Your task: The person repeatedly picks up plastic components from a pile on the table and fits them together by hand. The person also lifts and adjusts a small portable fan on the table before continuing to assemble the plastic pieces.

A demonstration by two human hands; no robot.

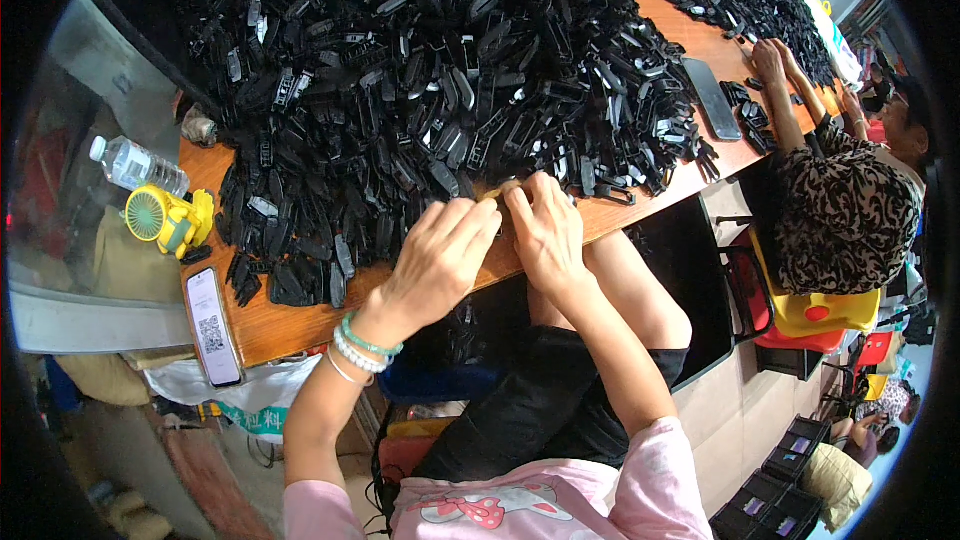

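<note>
Both hands meet over the front edge of the wooden table, against a big heap of small black plastic clip-like parts (390, 90). My left hand (440, 258) is closed, its fingers curled and pinched together, and bracelets circle that wrist. Close beside it, my right hand (545, 225) is closed too, with thumb and forefinger pressed together near the left fingertips. Whatever they pinch is hidden by the fingers and too small to make out. Loose black parts lie just beyond the knuckles.
On the table's left stand a plastic bottle (138, 166) and a yellow toy-like fan (170, 218); a phone (213, 328) lies at that edge. Another phone (711, 100) lies right of the heap. A co-worker (840, 200) sits at the right, hands on the table. Black crates (770, 485) stand on the floor.
</note>
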